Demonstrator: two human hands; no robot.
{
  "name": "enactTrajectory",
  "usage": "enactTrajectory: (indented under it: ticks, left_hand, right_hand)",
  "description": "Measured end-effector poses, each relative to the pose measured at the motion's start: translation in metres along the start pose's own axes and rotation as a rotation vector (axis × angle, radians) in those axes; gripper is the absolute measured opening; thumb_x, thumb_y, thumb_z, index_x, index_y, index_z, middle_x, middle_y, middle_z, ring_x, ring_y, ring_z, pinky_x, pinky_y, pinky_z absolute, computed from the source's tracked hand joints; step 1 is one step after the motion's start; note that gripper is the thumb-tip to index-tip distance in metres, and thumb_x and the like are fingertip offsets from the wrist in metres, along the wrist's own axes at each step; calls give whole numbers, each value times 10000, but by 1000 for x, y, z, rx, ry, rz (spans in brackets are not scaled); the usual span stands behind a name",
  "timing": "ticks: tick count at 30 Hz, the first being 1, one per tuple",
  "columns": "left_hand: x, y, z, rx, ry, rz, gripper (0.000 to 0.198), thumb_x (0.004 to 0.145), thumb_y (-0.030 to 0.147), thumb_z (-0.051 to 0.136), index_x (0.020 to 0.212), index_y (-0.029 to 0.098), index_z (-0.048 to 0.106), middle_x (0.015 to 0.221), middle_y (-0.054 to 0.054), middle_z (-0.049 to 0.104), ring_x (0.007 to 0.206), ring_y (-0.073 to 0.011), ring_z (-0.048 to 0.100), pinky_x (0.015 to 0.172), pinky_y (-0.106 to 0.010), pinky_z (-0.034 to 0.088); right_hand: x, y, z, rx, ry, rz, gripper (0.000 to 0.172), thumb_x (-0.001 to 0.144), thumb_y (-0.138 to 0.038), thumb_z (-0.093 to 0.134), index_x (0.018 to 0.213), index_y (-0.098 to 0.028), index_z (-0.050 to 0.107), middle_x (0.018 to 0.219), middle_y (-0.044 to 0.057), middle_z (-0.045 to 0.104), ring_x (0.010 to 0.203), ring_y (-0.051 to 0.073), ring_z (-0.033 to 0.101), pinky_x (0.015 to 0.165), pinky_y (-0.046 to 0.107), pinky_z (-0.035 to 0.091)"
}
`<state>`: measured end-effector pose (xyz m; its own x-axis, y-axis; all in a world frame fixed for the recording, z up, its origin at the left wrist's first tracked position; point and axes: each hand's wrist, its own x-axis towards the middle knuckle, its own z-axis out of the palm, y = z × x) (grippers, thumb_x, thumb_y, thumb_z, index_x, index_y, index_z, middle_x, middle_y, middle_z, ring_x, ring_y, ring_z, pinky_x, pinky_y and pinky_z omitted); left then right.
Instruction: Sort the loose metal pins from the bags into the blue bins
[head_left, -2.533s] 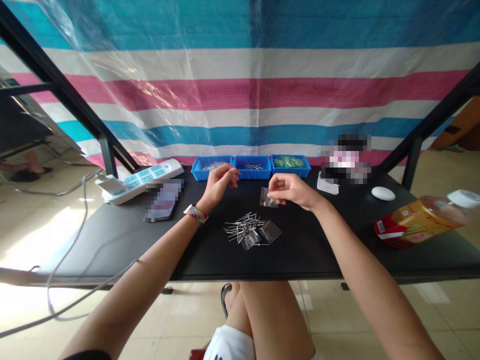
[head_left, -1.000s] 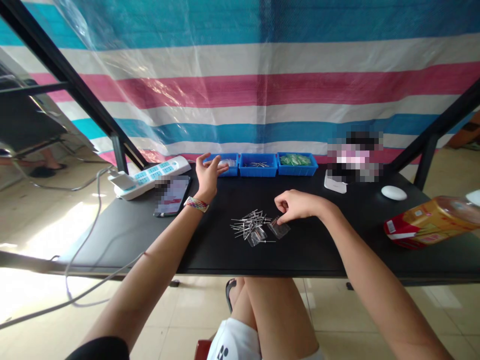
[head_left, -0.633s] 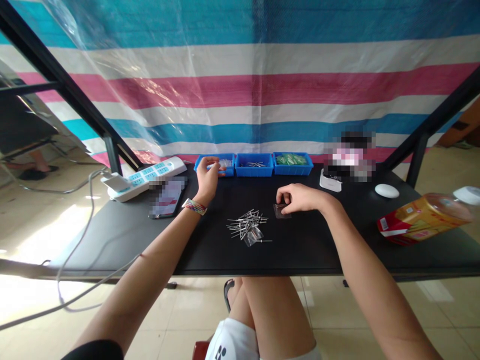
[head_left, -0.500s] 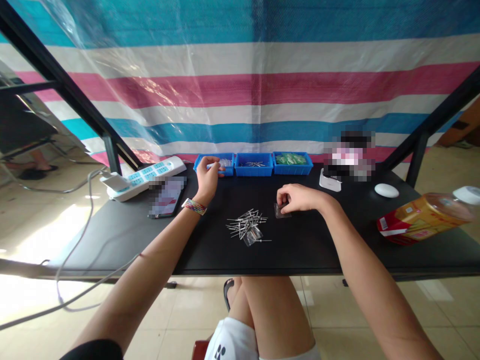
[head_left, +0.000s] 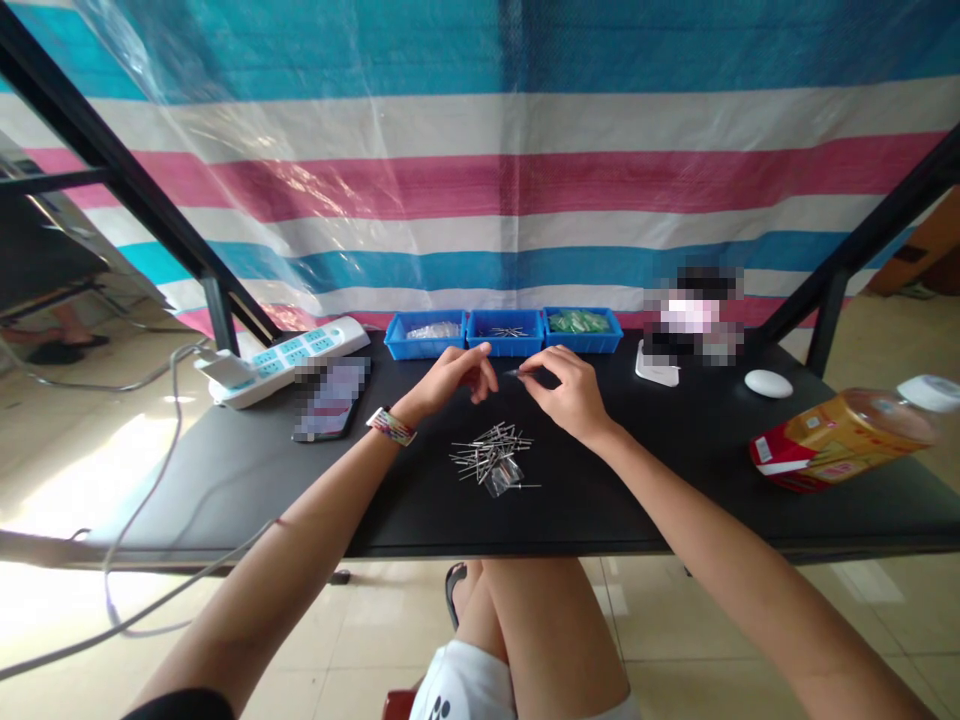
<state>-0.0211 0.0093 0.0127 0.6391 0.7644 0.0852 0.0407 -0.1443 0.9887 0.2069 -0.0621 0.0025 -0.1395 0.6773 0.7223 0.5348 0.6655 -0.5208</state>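
My right hand (head_left: pixel 564 388) hovers above the black table (head_left: pixel 225 470), thumb and forefinger pinched on a small greyish, see-through piece (head_left: pixel 516 372) that looks like a small clear bag. My left hand (head_left: pixel 450 375) is just to its left with the fingers curled and the tips close to that piece; I cannot make out anything in them. A pile of metal pins (head_left: pixel 491 452) lies on the table in front of both hands, with another small clear bag (head_left: pixel 504 476) at its near edge.
Three blue bins stand at the back: clear bags (head_left: pixel 424 336), pins (head_left: pixel 507 333), green parts (head_left: pixel 583 328). A power strip (head_left: pixel 285 355) and phone (head_left: pixel 330 398) lie left. A white box (head_left: pixel 656 366), a white puck (head_left: pixel 766 384) and a lying bottle (head_left: pixel 847 435) are on the right.
My left hand left the left blue bin and came to the middle. My right hand rose from the table toward it, and the bag it pressed there no longer shows on the table.
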Motion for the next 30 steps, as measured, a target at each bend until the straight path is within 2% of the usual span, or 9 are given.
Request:
enactTrajectory:
  ticks: [4, 7, 10, 14, 18, 21, 24, 27, 30]
  left_hand:
    - [-2, 4, 12, -44, -36, -39, 499, 905, 607, 784, 861, 109, 786, 827, -127, 802, 632, -172, 739, 585, -261, 602]
    - [-1, 0, 17, -80, 4, -10, 419, 851, 528, 865, 902, 122, 774, 805, -102, 788, 653, -191, 762, 597, -280, 639]
    - [2, -5, 16, -97, 64, 38, 395, 818, 491, 904, 907, 136, 753, 731, -86, 751, 630, -217, 764, 579, -309, 648]
    - [7, -10, 8, -98, 274, 139, 388, 806, 469, 917, 916, 153, 721, 767, -53, 733, 563, -162, 712, 545, -275, 623]
    - [13, -14, -8, -84, 569, 250, 362, 842, 443, 880, 957, 173, 667, 808, -23, 739, 540, -119, 690, 535, -231, 595]
    - [16, -19, -25, -89, 804, 279, 336, 867, 404, 852, 946, 190, 605, 814, -10, 738, 555, -122, 709, 535, -220, 590]
    - [17, -23, -38, -116, 949, 260, 330, 885, 385, 821, 943, 205, 551, 834, -7, 739, 588, -134, 734, 539, -217, 592]
    - [17, -26, -44, -152, 995, 238, 312, 907, 384, 788, 982, 206, 543, 887, -26, 753, 620, -142, 751, 556, -224, 605]
    - [16, -27, -44, -211, 983, 207, 308, 941, 400, 731, 1088, 207, 541, 988, -73, 780, 658, -162, 772, 586, -254, 631]
  right_hand:
    - [-4, -5, 6, -137, 33, -102, 175, 996, -117, 639, 888, -246, 686, 919, 63, 740, 928, 250, 674, 902, 408, 538]
    - [-4, -5, 9, -160, -5, -128, 190, 1010, -119, 629, 899, -246, 717, 959, 76, 749, 1011, 261, 675, 949, 424, 537]
    - [-3, -5, 8, -168, -80, -129, 207, 1003, -100, 619, 1006, -250, 763, 1096, 85, 785, 1187, 282, 671, 1083, 476, 508]
    - [-2, -8, 4, -151, -109, -102, 300, 986, -86, 604, 1165, -260, 770, 1264, 80, 779, 1342, 292, 630, 1185, 526, 464]
    - [-1, -13, 1, -37, -156, -69, 230, 977, -101, 602, 1057, -231, 774, 1115, 94, 785, 1126, 274, 693, 1065, 471, 527]
    - [-2, -15, -2, 115, -287, -57, 195, 933, -79, 643, 939, -215, 784, 974, 70, 768, 959, 241, 684, 951, 416, 536]
    - [-4, -17, -5, 266, -496, -38, 220, 872, -35, 682, 885, -209, 816, 898, 43, 726, 892, 207, 670, 872, 355, 520]
    - [-5, -19, -9, 325, -712, 1, 206, 842, -45, 741, 889, -215, 848, 871, 25, 672, 853, 181, 657, 810, 307, 507]
    - [-4, -24, -13, 292, -851, 16, 120, 821, -134, 854, 907, -218, 856, 868, 15, 633, 838, 174, 635, 779, 293, 495]
